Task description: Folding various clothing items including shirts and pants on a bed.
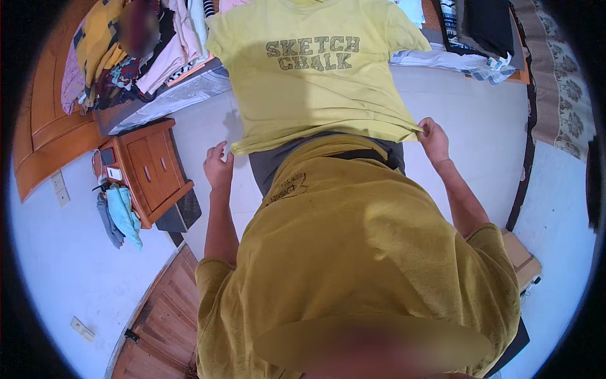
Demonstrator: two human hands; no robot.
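Note:
A yellow short-sleeved T-shirt (315,95) with dark lettering across its chest lies spread out, its collar end far from me and its hem toward me. The lower part reaches past the edge of the bed, close to my waist. My right hand (434,140) pinches the right corner of the hem between thumb and fingers. At the left hem corner is my left hand (218,167), its thumb and fingertips closed at the cloth's edge. Between the two hands the hem runs nearly straight, with a few shallow creases along it.
Piled clothes (136,54) cover the bed's left side. Folded dark garments (486,28) lie at its right end. A wooden nightstand (151,167) stands at my left, with teal cloth (123,215) hanging beside it. A cardboard box (521,259) sits at my right; a curtain (562,82) hangs beyond.

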